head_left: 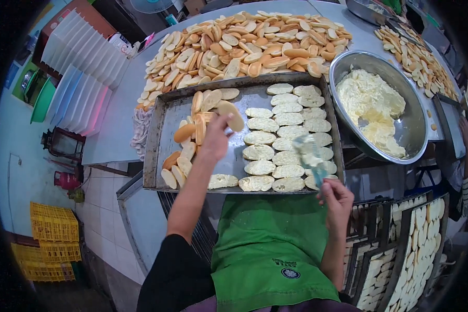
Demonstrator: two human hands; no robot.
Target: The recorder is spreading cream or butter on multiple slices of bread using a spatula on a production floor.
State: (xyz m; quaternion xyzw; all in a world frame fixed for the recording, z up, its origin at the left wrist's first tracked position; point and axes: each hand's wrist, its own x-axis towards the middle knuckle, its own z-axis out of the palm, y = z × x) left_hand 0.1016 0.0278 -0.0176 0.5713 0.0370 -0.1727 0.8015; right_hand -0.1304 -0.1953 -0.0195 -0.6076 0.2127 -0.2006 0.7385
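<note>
A metal baking tray [151, 156] lies in front of me. Rows of oval bread slices coated with pale cream [287, 130] fill its right side. Plain bread slices [184, 132] are heaped loosely on the left. Between them, my left hand [217, 139] grips one oval bread slice [229, 113], its pale cut face showing. Over the coated rows at the right, my right hand [337, 203] is closed around the handle of a teal spatula [320, 169]. Pale cream covers the spatula's blade, which looks blurred.
Beyond the tray rises a large pile of bread slices [244, 44]. At right stands a steel bowl of cream [418, 132], with more bread behind. Filled trays [416, 249] stack at lower right. Yellow crates [54, 226] and plastic trays [83, 99] are at left. Another person's arm [465, 140] shows far right.
</note>
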